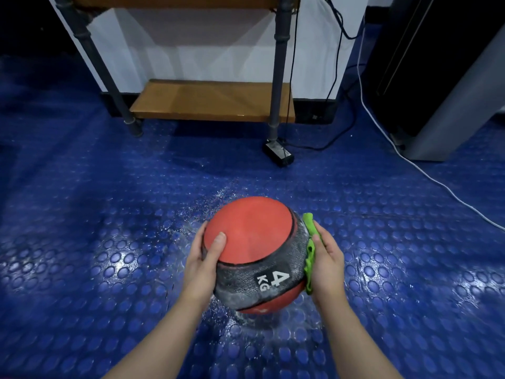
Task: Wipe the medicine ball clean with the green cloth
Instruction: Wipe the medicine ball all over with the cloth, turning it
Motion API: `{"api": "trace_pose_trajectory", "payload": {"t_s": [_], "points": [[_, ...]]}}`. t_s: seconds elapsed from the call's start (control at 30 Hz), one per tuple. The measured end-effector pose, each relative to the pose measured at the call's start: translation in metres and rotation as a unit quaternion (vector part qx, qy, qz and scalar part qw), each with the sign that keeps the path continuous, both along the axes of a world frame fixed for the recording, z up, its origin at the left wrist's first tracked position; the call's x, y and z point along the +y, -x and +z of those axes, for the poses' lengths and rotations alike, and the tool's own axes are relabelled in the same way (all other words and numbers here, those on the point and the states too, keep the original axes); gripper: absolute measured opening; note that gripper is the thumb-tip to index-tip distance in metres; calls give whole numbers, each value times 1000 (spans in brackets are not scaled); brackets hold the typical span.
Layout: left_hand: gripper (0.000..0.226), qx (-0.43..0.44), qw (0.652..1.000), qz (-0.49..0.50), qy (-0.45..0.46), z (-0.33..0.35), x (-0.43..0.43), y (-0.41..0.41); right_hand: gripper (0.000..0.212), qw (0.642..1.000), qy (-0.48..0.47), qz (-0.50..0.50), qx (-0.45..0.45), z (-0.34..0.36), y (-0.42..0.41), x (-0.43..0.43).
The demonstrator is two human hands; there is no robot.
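Observation:
A red medicine ball [252, 236] with a dusty black band marked "4 KG" sits between my two hands, low over the blue floor. My left hand [203, 259] grips its left side, thumb laid on the red top. My right hand [326, 265] presses the green cloth [310, 254] against the ball's right side, fingers curved over the cloth. Only a crumpled strip of the cloth shows between my palm and the ball. White dust streaks the black band.
The blue studded floor mat [109, 242] shows white powder scattered around the ball. A pipe-frame shelf with a wooden board [213, 101] stands ahead. Black cables and a power adapter [278, 153] lie at its foot. A white cable [426, 173] runs past a grey appliance [451, 105].

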State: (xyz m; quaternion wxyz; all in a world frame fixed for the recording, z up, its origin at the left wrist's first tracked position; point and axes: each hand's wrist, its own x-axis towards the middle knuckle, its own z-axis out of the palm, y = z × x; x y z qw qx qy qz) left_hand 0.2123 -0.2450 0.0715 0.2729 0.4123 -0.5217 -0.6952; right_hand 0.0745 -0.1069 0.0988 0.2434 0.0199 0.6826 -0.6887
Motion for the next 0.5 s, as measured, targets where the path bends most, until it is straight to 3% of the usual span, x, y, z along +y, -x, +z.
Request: {"api": "trace_pose_trajectory", "payload": {"t_s": [0.03,0.2,0.3,0.37,0.43,0.5], "points": [[54,-1,1000,-5,4,1,6,2,30,1000,-3,-12,2,0,-1,7],[80,-3,999,-33,-10,-1,24,6,30,998,-42,-50,26,-8,0,28],[103,-20,998,-43,-37,1,14,3,31,995,-81,-36,54,-15,1,21],[103,-54,997,-45,-20,6,9,-1,30,995,-75,-20,62,-13,-3,11],[87,-103,992,-29,72,16,12,-8,29,993,-85,-4,76,-6,-8,1],[82,-122,958,-36,256,30,20,-13,31,990,-93,8,101,-3,-13,-11]]}}
